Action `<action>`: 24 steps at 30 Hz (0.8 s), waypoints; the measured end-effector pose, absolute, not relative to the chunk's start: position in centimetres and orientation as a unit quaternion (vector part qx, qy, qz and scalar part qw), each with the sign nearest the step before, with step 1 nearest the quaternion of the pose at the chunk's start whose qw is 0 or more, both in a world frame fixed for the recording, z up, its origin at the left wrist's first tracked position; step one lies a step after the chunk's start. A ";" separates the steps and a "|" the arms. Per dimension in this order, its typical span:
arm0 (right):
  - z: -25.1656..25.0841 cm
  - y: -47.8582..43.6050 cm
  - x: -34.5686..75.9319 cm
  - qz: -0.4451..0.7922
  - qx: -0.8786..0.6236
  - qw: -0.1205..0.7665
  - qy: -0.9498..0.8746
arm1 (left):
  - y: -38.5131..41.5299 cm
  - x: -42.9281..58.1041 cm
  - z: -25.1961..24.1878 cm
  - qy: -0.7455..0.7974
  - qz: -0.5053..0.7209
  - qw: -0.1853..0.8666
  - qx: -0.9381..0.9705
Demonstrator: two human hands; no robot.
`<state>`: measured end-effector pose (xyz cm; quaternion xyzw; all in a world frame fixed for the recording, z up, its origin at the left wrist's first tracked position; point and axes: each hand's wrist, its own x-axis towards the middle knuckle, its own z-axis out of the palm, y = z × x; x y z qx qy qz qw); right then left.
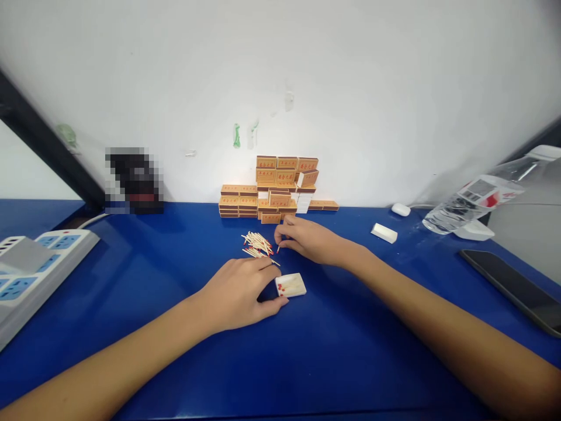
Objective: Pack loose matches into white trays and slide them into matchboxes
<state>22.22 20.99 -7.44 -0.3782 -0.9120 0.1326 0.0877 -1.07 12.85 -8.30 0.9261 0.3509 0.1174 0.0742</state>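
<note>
Between two bare hands, a small white tray with red-headed matches inside

Just inside the left hand's grip lies the white tray (300,282), flat on the blue table (280,374). A few matches (284,287) lie in it, most red heads toward its left end. The left hand (243,292) is closed about that end, thumb at the near edge and forefinger at the far left corner. Beyond the tray, the right hand (304,238) has thumb and forefinger together on a single match (278,248), its red head pointing down.

Left of this pinch, and just beyond the left fingers, is a loose pile of matches (259,242), lying at various angles. Behind the pinch rises a stepped stack of orange-brown matchboxes (287,176), close to the white wall (280,58).

To the right of both grips are a small white block (384,233), a white rounded object (401,209), a tilted clear bottle (477,193) and, nearer, a dark phone (511,286). Well left of the left hand sits a white power strip (56,266) with blue sockets; beyond it, a dark object (138,181) is blurred by pixels.
</note>
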 end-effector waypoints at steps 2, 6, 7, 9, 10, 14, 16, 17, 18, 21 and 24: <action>-7.3 20.6 22.6 0.129 -0.393 0.070 -0.908 | 12.8 -1.1 -8.3 0.358 0.115 0.072 0.924; -6.0 17.6 23.4 0.170 -0.421 0.077 -0.888 | 12.8 -0.9 -8.2 0.391 0.121 0.074 0.910; -5.7 16.5 23.5 0.189 -0.418 0.081 -0.885 | 12.8 -0.9 -8.1 0.398 0.123 0.075 0.906; -5.1 14.4 23.3 0.216 -0.406 0.072 -0.885 | 12.8 -0.9 -8.0 0.407 0.126 0.070 0.902; -5.0 13.6 23.1 0.214 -0.402 0.065 -0.888 | 12.8 -0.9 -8.0 0.409 0.125 0.068 0.901; -4.8 13.5 22.2 0.169 -0.397 0.097 -0.897 | 12.8 -0.8 -8.0 0.401 0.119 0.069 0.906; -4.8 15.3 21.8 0.139 -0.403 0.148 -0.893 | 12.7 -0.8 -8.1 0.380 0.118 0.078 0.914; -4.8 16.5 21.6 0.125 -0.395 0.167 -0.895 | 12.6 -0.7 -8.1 0.367 0.115 0.084 0.919; -4.8 17.6 21.4 0.117 -0.375 0.173 -0.903 | 12.5 -0.7 -8.0 0.352 0.111 0.089 0.925; -5.0 20.3 20.6 0.117 -0.299 0.150 -0.935 | 12.2 -0.7 -8.0 0.317 0.094 0.098 0.939; -5.4 21.4 19.4 0.114 -0.257 0.120 -0.952 | 12.1 -0.7 -7.9 0.306 0.083 0.098 0.943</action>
